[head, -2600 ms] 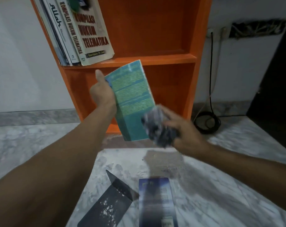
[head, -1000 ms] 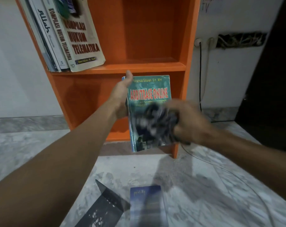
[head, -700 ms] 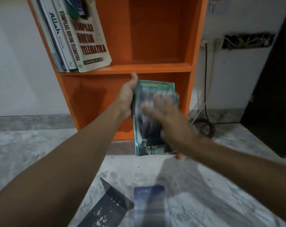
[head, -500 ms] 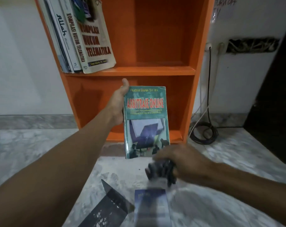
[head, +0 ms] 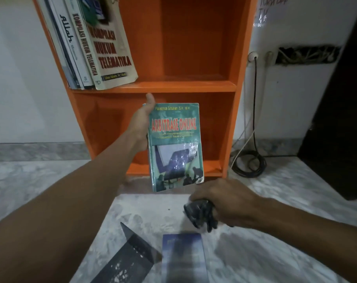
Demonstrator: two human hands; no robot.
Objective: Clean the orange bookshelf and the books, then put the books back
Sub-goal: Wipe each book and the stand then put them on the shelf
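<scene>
My left hand [head: 142, 123] holds a green book titled "Arbitrase Online" [head: 175, 148] upright by its spine, front cover toward me, in front of the lower compartment of the orange bookshelf [head: 194, 86]. My right hand [head: 224, 201] grips a dark crumpled cloth [head: 200, 214] just below the book's bottom right corner, apart from it. Several books [head: 96, 43] lean on the left of the upper shelf. A dark blue book [head: 183, 260] lies on the marble floor near me.
A dark metal bookend [head: 124, 260] lies on the floor beside the blue book. Black and white cables [head: 249, 164] coil on the floor right of the shelf, running up to wall sockets [head: 253, 56]. A dark door or cabinet [head: 341, 119] stands at far right.
The book was turned from back cover to front cover. My right hand wiped the cloth down the front cover, then dropped below the book.
</scene>
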